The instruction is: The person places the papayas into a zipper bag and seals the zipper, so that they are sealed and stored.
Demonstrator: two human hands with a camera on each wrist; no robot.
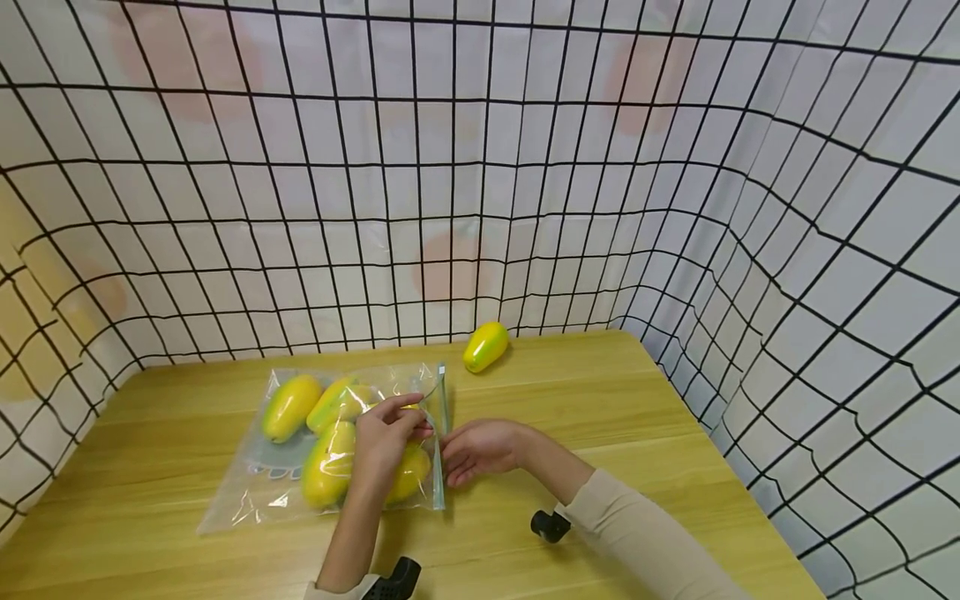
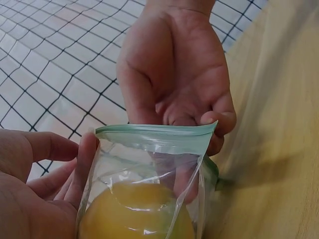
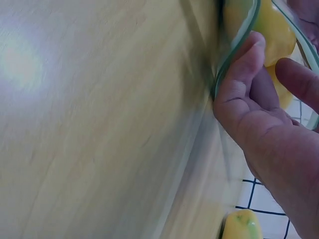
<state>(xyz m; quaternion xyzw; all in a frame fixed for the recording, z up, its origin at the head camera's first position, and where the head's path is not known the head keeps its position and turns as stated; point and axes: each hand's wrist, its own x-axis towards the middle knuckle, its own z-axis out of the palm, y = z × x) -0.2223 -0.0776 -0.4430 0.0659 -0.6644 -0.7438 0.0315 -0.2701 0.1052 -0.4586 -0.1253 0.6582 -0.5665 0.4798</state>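
A clear zip bag (image 1: 247, 500) with a pale green zip strip (image 1: 440, 467) lies on the table, its mouth facing right. Inside are several glossy yellow-green fruits (image 1: 291, 408), shaped like papayas. My left hand (image 1: 382, 437) is over the bag near its mouth; in the left wrist view, a fingertip (image 2: 88, 142) touches the bag's side at the zip's end. My right hand (image 1: 483, 450) is at the mouth, palm up with fingers loosely bent. In the right wrist view, its fingers (image 3: 244, 62) reach between the two zip edges, spread apart there. Neither hand holds a fruit.
One loose yellow-green fruit (image 1: 486, 347) lies at the back of the wooden table (image 1: 600, 400), right of the bag. White sheeting with a black grid (image 1: 450, 183) surrounds the back and sides. A black wrist camera (image 1: 550, 526) sits by the right sleeve.
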